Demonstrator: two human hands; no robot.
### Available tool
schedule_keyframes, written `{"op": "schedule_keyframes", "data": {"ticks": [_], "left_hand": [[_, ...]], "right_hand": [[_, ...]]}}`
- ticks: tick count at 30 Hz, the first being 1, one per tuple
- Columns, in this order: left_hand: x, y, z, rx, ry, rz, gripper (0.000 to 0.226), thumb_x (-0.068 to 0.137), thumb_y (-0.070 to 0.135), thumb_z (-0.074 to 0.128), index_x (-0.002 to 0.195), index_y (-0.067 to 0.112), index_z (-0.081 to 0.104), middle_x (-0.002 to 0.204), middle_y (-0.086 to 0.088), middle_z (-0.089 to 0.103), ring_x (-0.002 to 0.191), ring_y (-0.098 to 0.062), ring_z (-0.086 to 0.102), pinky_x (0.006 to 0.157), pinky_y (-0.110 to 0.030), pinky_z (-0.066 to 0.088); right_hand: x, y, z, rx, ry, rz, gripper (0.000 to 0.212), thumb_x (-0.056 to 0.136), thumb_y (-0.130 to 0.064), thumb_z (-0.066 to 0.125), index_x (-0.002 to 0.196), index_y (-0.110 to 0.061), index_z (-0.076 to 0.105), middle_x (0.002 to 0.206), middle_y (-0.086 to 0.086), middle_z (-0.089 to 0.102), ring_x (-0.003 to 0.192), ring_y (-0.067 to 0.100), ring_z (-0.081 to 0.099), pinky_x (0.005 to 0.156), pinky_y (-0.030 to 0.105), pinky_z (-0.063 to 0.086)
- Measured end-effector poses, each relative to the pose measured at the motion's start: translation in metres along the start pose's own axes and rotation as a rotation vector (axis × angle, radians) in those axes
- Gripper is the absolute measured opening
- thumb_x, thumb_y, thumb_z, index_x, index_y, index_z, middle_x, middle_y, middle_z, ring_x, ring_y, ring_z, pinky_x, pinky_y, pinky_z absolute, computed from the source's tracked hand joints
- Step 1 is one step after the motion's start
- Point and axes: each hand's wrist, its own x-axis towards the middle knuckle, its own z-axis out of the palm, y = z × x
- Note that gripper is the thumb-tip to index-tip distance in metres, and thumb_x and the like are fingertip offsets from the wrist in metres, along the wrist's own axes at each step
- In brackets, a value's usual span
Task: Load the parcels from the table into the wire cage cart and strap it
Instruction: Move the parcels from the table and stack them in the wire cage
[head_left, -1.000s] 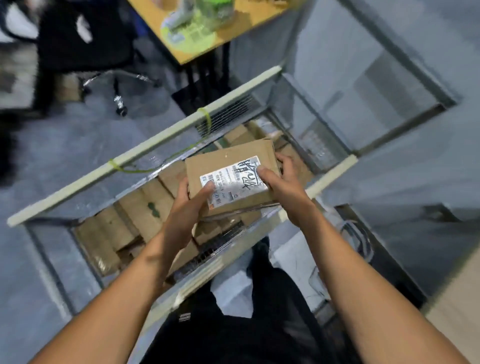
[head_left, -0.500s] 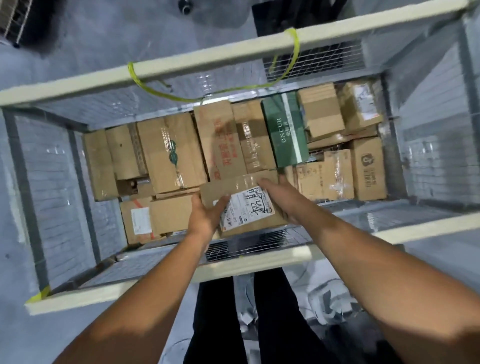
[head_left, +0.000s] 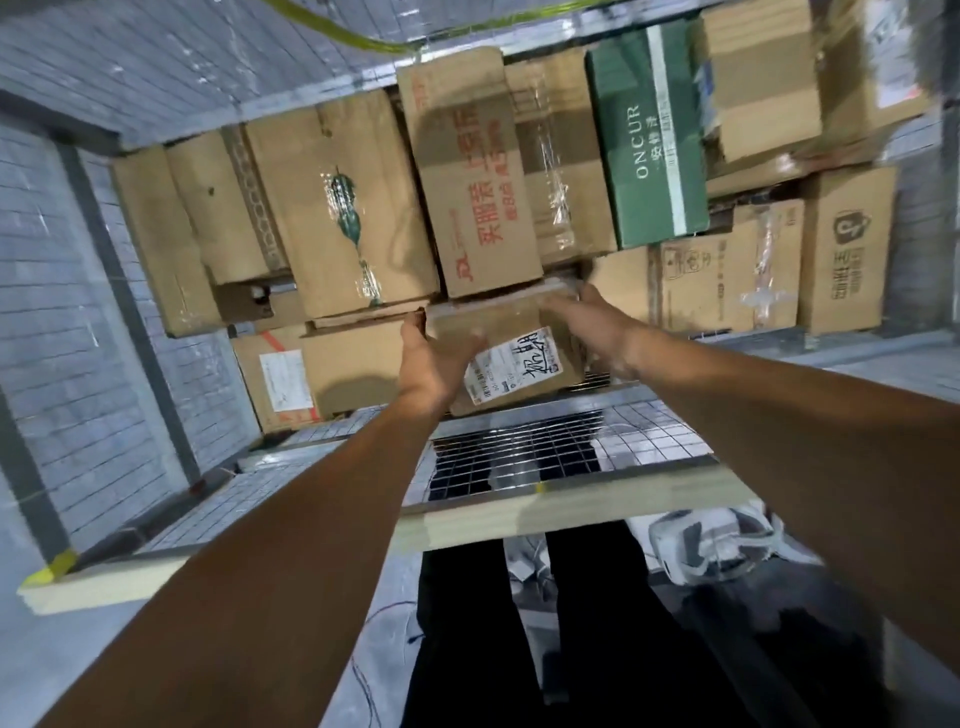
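Looking straight down into the wire cage cart (head_left: 93, 322) from above its near rail (head_left: 519, 512); I am reading everything off the two hands reaching down into it.

Far left of the hands, the cart's mesh wall is showing grey, with a bit of yellow tape (head_left: 52, 569) at the near corner. Between that wall and the left hand, plain brown boxes are lying packed side by side. One with a white label (head_left: 284, 382) is sitting just left of the left wrist. Beyond it, a box with a green mark under clear tape (head_left: 345, 208) is lying flat.

The left hand (head_left: 434, 364) is gripping the near left side of a small brown parcel (head_left: 511, 364), thumb lying over the top face, fingers wrapped round the edge. The parcel is carrying a white shipping label with black handwriting, facing up. It is sitting low inside the cart, against the near mesh wall, its far edge touching a box with red lettering (head_left: 472, 176) directly beyond the hands. Whether it is resting on anything below I cannot tell.

The right hand (head_left: 597, 325) is clasping the parcel's far right corner, fingers curled over the edge.

Beyond and right of the right hand, a dark green box (head_left: 647, 137) is lying among the brown ones. Just right of the right hand, more brown boxes are standing in a row; the farthest is showing a grey printed logo (head_left: 847, 249).

At the top edge, well beyond both hands, a yellow-green strap (head_left: 332, 26) is hanging slack across the far mesh wall.
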Motion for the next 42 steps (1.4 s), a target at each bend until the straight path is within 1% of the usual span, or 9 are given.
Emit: {"op": "schedule_keyframes", "data": {"ticks": [3,7,11,16,22,28,34,39,42], "left_hand": [[-0.017,0.008,-0.009,0.138,0.04,0.035,0.083,0.092,0.035,0.077,0.156,0.016,0.026,0.154,-0.009,0.049,0.138,-0.031,0.05,0.114,-0.044,0.043],[-0.055,0.024,-0.026,0.3,0.003,0.13,0.089,0.092,0.036,0.077,0.161,0.015,0.026,0.16,-0.007,0.042,0.143,-0.026,0.045,0.106,-0.024,0.034],[-0.095,0.043,-0.043,0.427,-0.049,0.238,0.087,0.094,0.043,0.073,0.163,0.017,0.027,0.164,-0.006,0.038,0.148,-0.027,0.04,0.121,-0.041,0.036],[-0.159,0.078,-0.049,0.638,-0.139,0.474,0.081,0.097,0.051,0.065,0.162,0.017,0.03,0.166,-0.008,0.035,0.15,-0.027,0.034,0.122,-0.042,0.032],[-0.248,0.136,-0.023,0.807,-0.222,0.804,0.075,0.098,0.057,0.061,0.159,0.021,0.037,0.164,-0.008,0.037,0.152,-0.029,0.03,0.123,-0.045,0.027],[-0.346,0.148,0.074,0.859,-0.437,1.011,0.072,0.097,0.055,0.062,0.158,0.025,0.038,0.165,-0.006,0.034,0.154,-0.025,0.026,0.126,-0.046,0.022],[-0.461,0.093,0.204,1.074,-0.828,1.221,0.068,0.096,0.052,0.066,0.152,0.019,0.047,0.157,-0.009,0.047,0.146,-0.027,0.04,0.122,-0.045,0.032],[-0.544,0.018,0.275,1.235,-1.111,1.341,0.067,0.097,0.056,0.062,0.153,0.023,0.045,0.159,0.0,0.044,0.147,-0.018,0.037,0.114,-0.026,0.024],[-0.589,-0.037,0.304,1.358,-1.282,1.379,0.062,0.101,0.052,0.058,0.153,0.022,0.046,0.158,-0.002,0.045,0.145,-0.02,0.041,0.115,-0.029,0.03]], "right_hand": [[-0.026,-0.013,-0.001,-0.033,0.025,-0.015,0.094,0.1,-0.051,0.061,0.167,-0.025,0.0,0.173,0.01,0.016,0.155,0.037,0.025,0.119,0.05,0.027],[-0.075,-0.025,0.002,-0.162,0.045,-0.043,0.088,0.101,-0.05,0.06,0.166,-0.029,0.005,0.17,0.011,0.025,0.15,0.037,0.033,0.114,0.044,0.033],[-0.141,-0.032,0.005,-0.31,0.168,-0.127,0.084,0.1,-0.057,0.059,0.165,-0.033,0.013,0.168,0.011,0.031,0.137,0.032,0.048,0.098,0.036,0.041],[-0.223,-0.022,0.007,-0.292,0.439,-0.208,0.083,0.096,-0.063,0.058,0.165,-0.035,0.02,0.171,0.009,0.024,0.153,0.036,0.031,0.123,0.053,0.029],[-0.32,0.025,0.001,-0.041,0.72,-0.252,0.078,0.1,-0.057,0.056,0.165,-0.028,0.024,0.171,0.01,0.022,0.155,0.034,0.025,0.124,0.048,0.025],[-0.413,0.125,-0.02,0.309,1.036,-0.219,0.076,0.096,-0.063,0.057,0.161,-0.03,0.032,0.168,0.005,0.03,0.156,0.027,0.024,0.125,0.043,0.022],[-0.506,0.274,-0.028,0.725,1.393,-0.128,0.067,0.098,-0.045,0.066,0.155,-0.015,0.046,0.155,0.013,0.047,0.145,0.029,0.043,0.122,0.039,0.031],[-0.573,0.394,0.023,1.112,1.558,-0.028,0.068,0.1,-0.054,0.058,0.158,-0.024,0.038,0.163,0.007,0.036,0.151,0.026,0.034,0.123,0.047,0.031],[-0.597,0.442,0.074,1.372,1.669,0.063,0.068,0.099,-0.056,0.059,0.158,-0.029,0.039,0.16,0.004,0.039,0.147,0.023,0.039,0.12,0.046,0.035]]}}
